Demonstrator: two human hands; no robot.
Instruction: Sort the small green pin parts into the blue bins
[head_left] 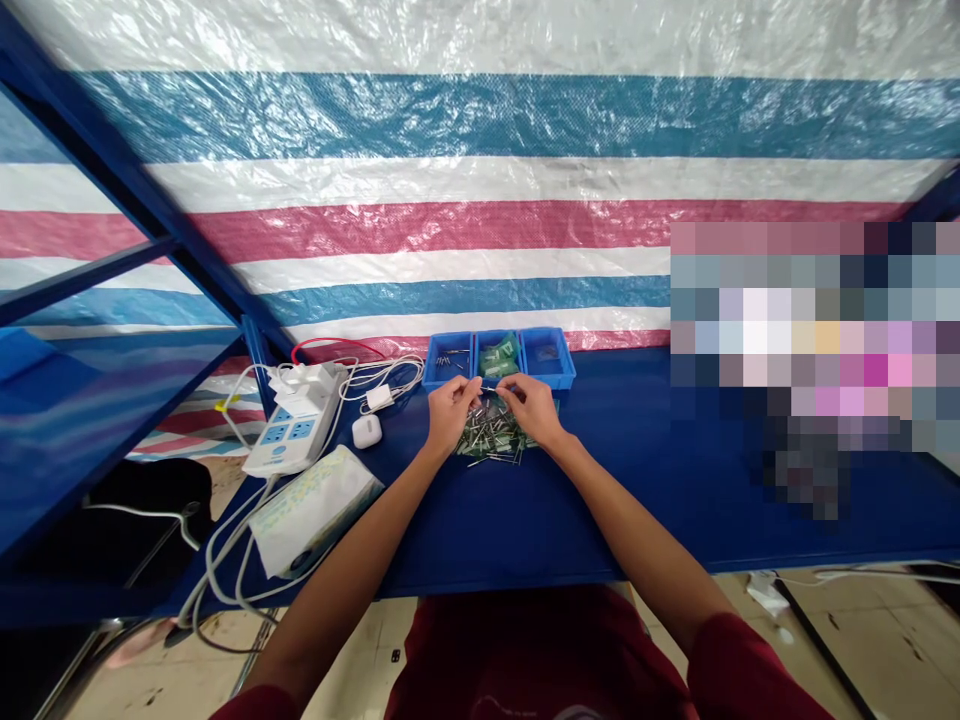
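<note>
Above a pile of slim metal bits, my left hand and my right hand face each other. A thin, dark and silvery rod spans the gap between them, pinched at each end by fingertips. It is too small to tell its exact kind. Green plastic lies under and among the pile. Just behind my hands stand three joined blue bins: the left bin has several thin metal pieces in it, the middle one holds green plastic packets, and the right bin contains something small and unclear.
To the left on the blue table are a power strip with plugs, coiled white cables, a white earbud case and a tissue pack. Striped plastic sheeting hangs behind. A blurred-out area covers the right side.
</note>
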